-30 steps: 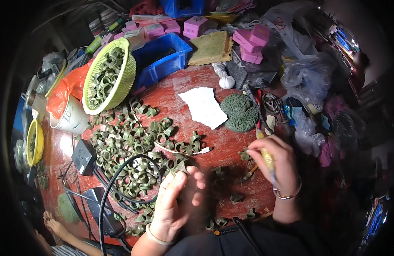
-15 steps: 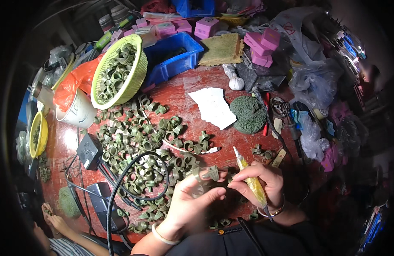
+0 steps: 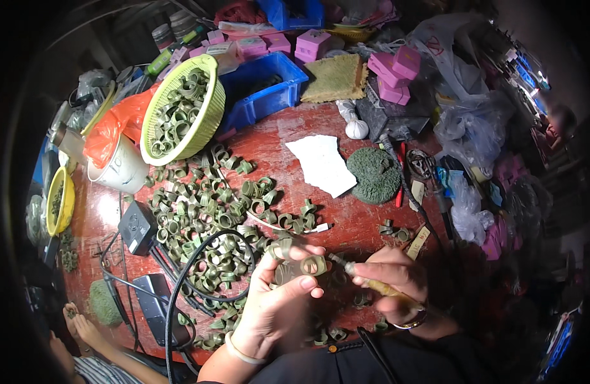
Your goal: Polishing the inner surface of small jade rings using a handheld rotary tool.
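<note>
My left hand (image 3: 279, 301) is closed, pinching a dark green ring (image 3: 315, 264) between thumb and fingers, with its opening turned toward me. Another green band (image 3: 281, 248) sits at the fingers of this hand; whether it is worn or gripped I cannot tell. My right hand (image 3: 397, 285) grips a pen-shaped tool (image 3: 379, 286) wrapped in yellow tape. Its narrow tip points left, close beside the ring; contact is unclear. A large spread of similar green rings (image 3: 205, 217) covers the red table (image 3: 263, 147) left of my hands.
A tilted green basket (image 3: 213, 121) full of rings stands behind the pile, next to a blue bin (image 3: 269, 96). A black cable (image 3: 180, 275) loops across the rings. Farther right lie white paper (image 3: 322, 165) and a green textured mound (image 3: 373, 176). A co-worker's hands (image 3: 80, 326) show lower left.
The taped tool has swung from nearly upright to tilted leftward, its tip now near the ring. My left hand has turned the ring so its opening shows. The whole view shifted slightly.
</note>
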`<action>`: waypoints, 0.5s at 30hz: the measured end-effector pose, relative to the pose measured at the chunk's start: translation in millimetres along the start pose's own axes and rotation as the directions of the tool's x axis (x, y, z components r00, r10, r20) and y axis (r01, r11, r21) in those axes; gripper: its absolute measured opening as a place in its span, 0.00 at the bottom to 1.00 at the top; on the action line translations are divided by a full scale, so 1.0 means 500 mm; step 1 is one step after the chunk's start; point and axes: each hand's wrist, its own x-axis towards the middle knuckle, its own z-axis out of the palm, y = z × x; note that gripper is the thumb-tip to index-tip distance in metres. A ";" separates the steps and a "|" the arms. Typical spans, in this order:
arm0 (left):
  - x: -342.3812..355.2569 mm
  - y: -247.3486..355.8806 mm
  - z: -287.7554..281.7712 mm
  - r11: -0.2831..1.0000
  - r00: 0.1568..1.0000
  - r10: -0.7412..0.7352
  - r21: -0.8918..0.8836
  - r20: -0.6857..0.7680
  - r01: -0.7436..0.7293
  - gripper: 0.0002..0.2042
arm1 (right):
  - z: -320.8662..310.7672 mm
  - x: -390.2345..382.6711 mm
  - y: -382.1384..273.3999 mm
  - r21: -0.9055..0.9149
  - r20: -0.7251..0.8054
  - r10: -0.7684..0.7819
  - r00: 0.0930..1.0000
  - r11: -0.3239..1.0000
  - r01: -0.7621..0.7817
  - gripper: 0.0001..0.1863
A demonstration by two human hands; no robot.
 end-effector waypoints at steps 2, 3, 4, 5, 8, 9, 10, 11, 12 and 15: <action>-0.002 0.004 -0.001 1.000 0.999 0.023 0.006 0.022 -0.023 0.16 | 0.006 0.010 -0.002 0.013 0.073 -0.069 0.995 0.998 0.069 0.19; -0.002 0.005 0.000 0.999 0.999 0.038 0.019 0.023 -0.039 0.15 | 0.014 0.010 -0.004 0.008 0.034 -0.052 0.998 0.999 0.052 0.16; -0.002 0.006 -0.001 0.999 0.999 0.040 0.018 0.020 -0.040 0.15 | 0.020 0.011 -0.007 0.003 -0.005 -0.034 0.999 0.999 0.034 0.14; -0.003 0.007 -0.003 0.996 0.998 0.052 0.065 0.038 -0.055 0.15 | 0.020 0.012 -0.007 0.006 -0.003 -0.033 0.999 0.999 0.033 0.14; -0.002 0.009 0.002 0.990 0.997 0.068 0.121 0.044 -0.073 0.14 | 0.014 0.016 -0.006 -0.094 -0.004 0.015 1.000 0.995 -0.015 0.13; -0.003 0.011 0.004 0.992 0.998 0.053 0.116 0.039 -0.057 0.14 | 0.013 0.015 -0.005 -0.059 -0.022 0.021 1.000 0.998 -0.022 0.13; -0.003 0.012 0.004 0.993 0.999 0.037 0.110 0.036 -0.041 0.14 | 0.011 0.015 -0.005 -0.024 -0.039 0.027 0.999 0.999 -0.028 0.13; -0.002 0.012 0.003 0.993 0.999 0.036 0.110 0.037 -0.040 0.14 | 0.001 0.017 -0.005 0.085 0.064 0.000 0.998 0.996 -0.005 0.18; -0.002 0.012 0.001 0.996 0.999 0.017 0.092 0.044 -0.021 0.14 | 0.000 0.017 -0.004 0.083 0.063 0.000 0.998 0.997 -0.005 0.18; -0.002 0.010 -0.005 0.999 0.998 -0.035 0.033 0.050 0.033 0.15 | 0.006 0.015 0.007 0.052 0.030 0.019 0.999 0.998 -0.020 0.18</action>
